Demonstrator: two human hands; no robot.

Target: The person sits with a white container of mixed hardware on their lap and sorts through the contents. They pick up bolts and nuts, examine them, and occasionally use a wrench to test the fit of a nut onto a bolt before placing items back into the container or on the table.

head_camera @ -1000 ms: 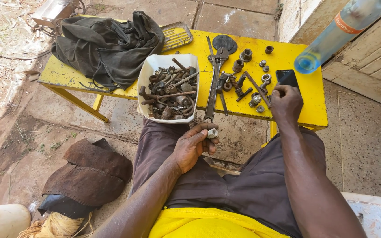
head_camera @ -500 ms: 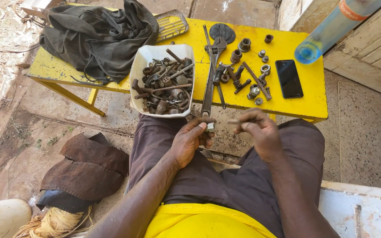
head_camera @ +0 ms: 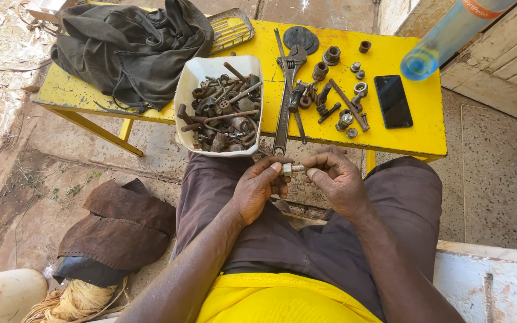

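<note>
Just below the near edge of the yellow tabletop (head_camera: 390,140), over my lap, I have both hands meeting on a small bolt with a nut (head_camera: 291,168). My left hand (head_camera: 258,188) pinches the nut end between thumb and fingertips; my right hand (head_camera: 339,179) closes its grip on the other end — so the bolt lies roughly level between them, touching both.

Farther away, on the tabletop, a white tub of rusty bolts and fittings (head_camera: 219,107) sits just beyond my left hand, overhanging the near edge. To its right lies a long adjustable wrench (head_camera: 285,98), then a scatter of loose nuts and bolts (head_camera: 336,90), with a black phone (head_camera: 393,100) near the right end. A dark bag (head_camera: 130,51) is heaped on the far left of the tabletop. At the far right, a blue plastic bottle (head_camera: 444,39) shows close to the camera. On the ground to my left lies a brown cloth (head_camera: 121,230).
</note>
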